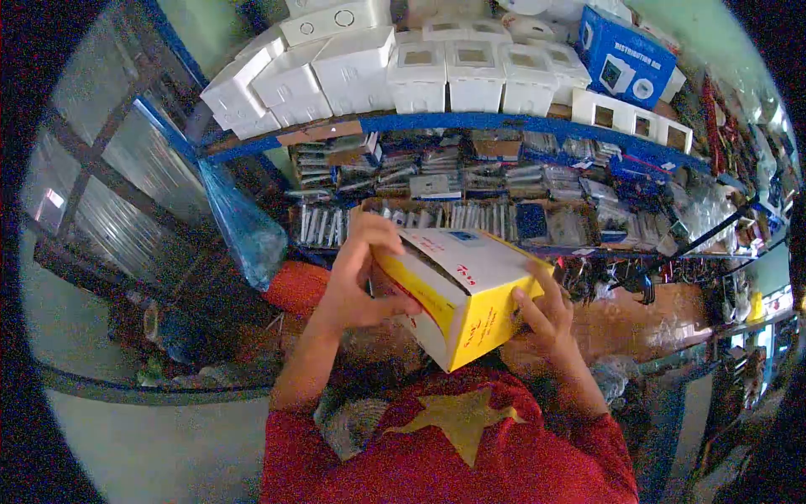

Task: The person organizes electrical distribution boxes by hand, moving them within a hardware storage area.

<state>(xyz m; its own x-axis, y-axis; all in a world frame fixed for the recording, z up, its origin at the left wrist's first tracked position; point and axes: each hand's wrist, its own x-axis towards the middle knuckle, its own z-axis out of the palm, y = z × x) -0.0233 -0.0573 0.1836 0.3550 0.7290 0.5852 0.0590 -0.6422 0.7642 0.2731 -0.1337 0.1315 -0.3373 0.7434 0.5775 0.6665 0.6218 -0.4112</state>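
A white and yellow cardboard box (pixel 504 267) with red handwriting is held up tilted in front of my chest. My left hand (pixel 369 273) grips its left end, fingers over the top edge and thumb on the side below. A dark gap runs along the box's upper left edge, by a yellow flap. On the right, my right hand (pixel 550 311) holds the yellow side, with fingers pressed against it. What the box contains is hidden.
Shelves in front of me hold white plastic boxes (pixel 357 67), a blue distribution box carton (pixel 625 59) and rows of small packaged items (pixel 478 220). A blue plastic bag (pixel 243 227) hangs at the left, above an orange-red thing (pixel 295 286). Glass-paned framing (pixel 117 168) stands further left.
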